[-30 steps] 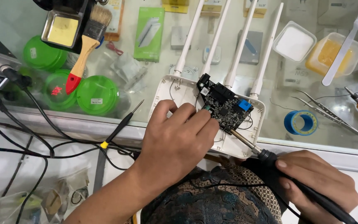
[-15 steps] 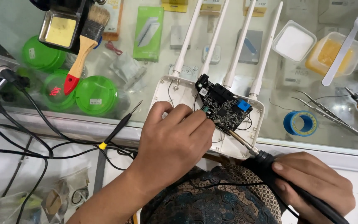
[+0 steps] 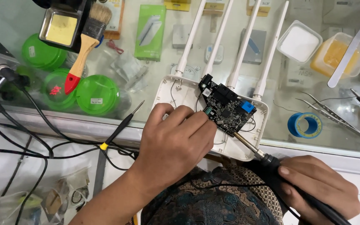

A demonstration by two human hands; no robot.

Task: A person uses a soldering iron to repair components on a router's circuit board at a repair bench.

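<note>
A white router shell (image 3: 176, 89) with several upright antennas lies open on the glass counter. A black circuit board (image 3: 226, 108) with a blue part sits tilted in it. My left hand (image 3: 176, 146) pinches the board's near left edge with its fingertips. My right hand (image 3: 319, 187) grips the black handle of a soldering iron (image 3: 267, 160), whose metal tip touches the board's lower right edge.
A paintbrush (image 3: 84, 46) with a red handle end and green round tubs (image 3: 96, 93) lie at left. A black probe (image 3: 119, 129) and cables cross the counter's front edge. Tweezers (image 3: 330, 114), a blue tape roll (image 3: 305, 125) and plastic tubs (image 3: 338, 52) sit at right.
The board and my left hand have shifted slightly; the iron's tip stays at the board's lower edge. Otherwise nothing has moved.
</note>
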